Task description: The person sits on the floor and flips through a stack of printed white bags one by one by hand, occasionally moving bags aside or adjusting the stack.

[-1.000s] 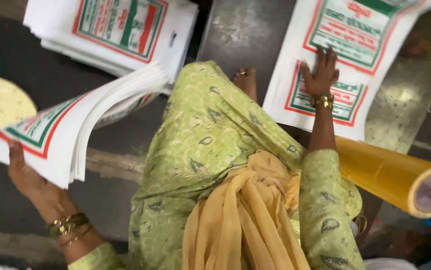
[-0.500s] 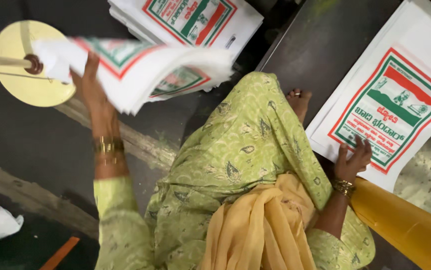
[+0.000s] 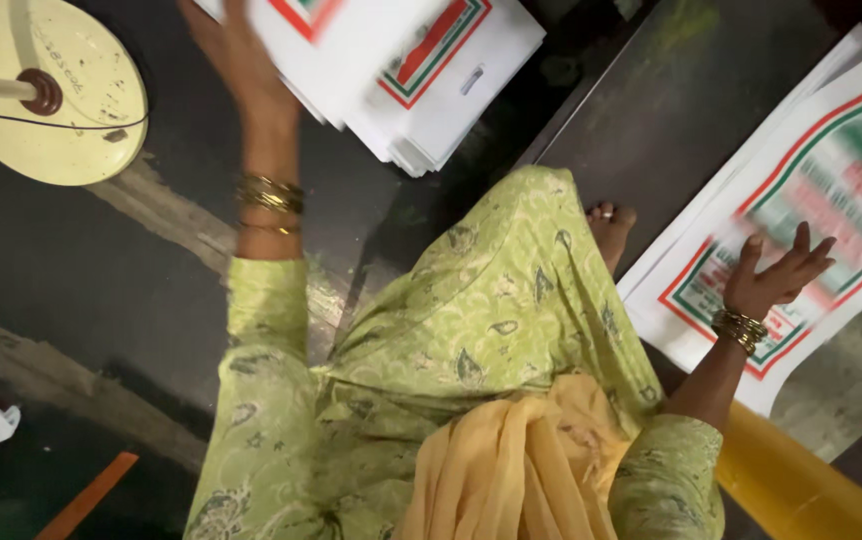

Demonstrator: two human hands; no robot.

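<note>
While spread: two hands [image 3: 236, 55], two sack piles [image 3: 421, 80].

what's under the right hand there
The right hand rests flat on a stack of white printed sacks with red and green borders. More sack edges show beneath the top one; what lies under the stack is covered.

You sit on a workshop's dark concrete floor [image 3: 101, 290], among stacks of printed white sacks [image 3: 431, 90] and a yellow film roll [image 3: 801, 490].
</note>
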